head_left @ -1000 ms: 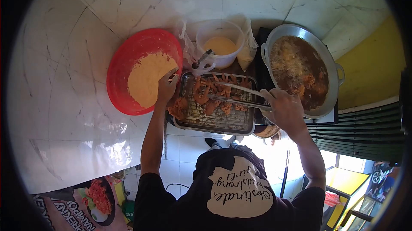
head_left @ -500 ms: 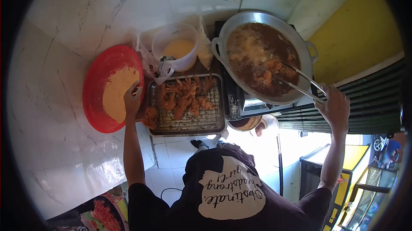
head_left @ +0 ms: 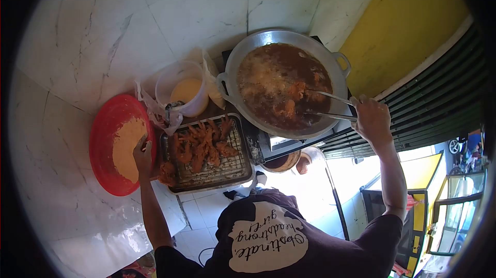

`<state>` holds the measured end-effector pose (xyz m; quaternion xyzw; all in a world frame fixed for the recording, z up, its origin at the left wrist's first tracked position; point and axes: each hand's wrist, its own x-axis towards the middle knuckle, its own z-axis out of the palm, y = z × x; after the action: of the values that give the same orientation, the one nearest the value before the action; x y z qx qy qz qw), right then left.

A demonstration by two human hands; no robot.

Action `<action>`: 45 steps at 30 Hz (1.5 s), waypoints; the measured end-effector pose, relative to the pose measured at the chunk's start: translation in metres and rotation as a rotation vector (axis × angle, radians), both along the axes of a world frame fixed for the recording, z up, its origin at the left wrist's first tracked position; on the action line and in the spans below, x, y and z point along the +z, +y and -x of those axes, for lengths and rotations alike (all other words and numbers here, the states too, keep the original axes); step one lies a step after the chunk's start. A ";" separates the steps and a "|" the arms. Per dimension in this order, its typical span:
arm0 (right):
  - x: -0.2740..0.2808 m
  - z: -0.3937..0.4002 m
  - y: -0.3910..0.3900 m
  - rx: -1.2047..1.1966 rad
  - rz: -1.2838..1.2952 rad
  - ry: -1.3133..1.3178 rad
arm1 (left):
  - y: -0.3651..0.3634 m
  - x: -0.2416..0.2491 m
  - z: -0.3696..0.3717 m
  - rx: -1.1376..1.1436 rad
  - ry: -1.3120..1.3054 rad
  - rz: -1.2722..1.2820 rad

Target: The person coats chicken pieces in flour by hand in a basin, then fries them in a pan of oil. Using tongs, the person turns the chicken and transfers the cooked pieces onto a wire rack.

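Note:
My right hand point(head_left: 373, 119) is closed around the ends of the metal tongs point(head_left: 330, 116). The tongs' arms reach into a wide metal wok point(head_left: 235, 61) of bubbling brown oil, where their tips meet reddish-brown fried pieces point(head_left: 296, 92). On the other side, my left hand point(head_left: 142, 155) hangs over the near rim of a red basin point(head_left: 103, 138). Its fingers are apart and hold nothing that I can see, close to the pale flour point(head_left: 125, 149) inside. Between the hands, several fried chicken feet and pieces point(head_left: 199, 146) lie on a rack in a metal tray point(head_left: 219, 181).
A translucent tub point(head_left: 164, 81) of yellowish batter stands behind the tray, beside plastic bags point(head_left: 212, 79). The wok sits on a stove point(head_left: 271, 149) against the tiled wall point(head_left: 196, 9). Below are a round pot point(head_left: 283, 163) and a yellow cabinet point(head_left: 413, 180).
The view has shifted and tilted, so the wok, tray and basin appear further left and lower. My right hand keeps its hold on the tongs in the oil; my left hand stays by the basin.

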<state>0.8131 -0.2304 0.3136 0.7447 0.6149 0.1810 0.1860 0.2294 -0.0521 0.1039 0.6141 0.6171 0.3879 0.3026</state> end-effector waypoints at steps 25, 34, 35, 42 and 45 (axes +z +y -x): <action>-0.054 -0.027 0.041 0.102 -0.187 0.025 | 0.000 -0.002 -0.001 0.017 0.001 -0.078; -0.040 -0.037 0.027 0.036 -0.230 0.127 | 0.000 -0.001 0.000 0.010 0.020 -0.075; -0.038 -0.038 0.027 -0.008 -0.218 0.169 | 0.000 -0.002 0.001 0.009 0.024 -0.064; -0.028 -0.058 0.016 -0.126 -0.266 0.598 | 0.001 -0.006 0.003 0.023 0.006 -0.054; -0.037 -0.074 0.014 -0.032 -0.300 0.777 | 0.001 -0.005 0.002 0.019 -0.002 -0.056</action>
<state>0.8872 -0.2162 0.2764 0.7858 0.5947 -0.0287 -0.1675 0.2271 -0.0516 0.0989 0.6161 0.6116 0.4084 0.2820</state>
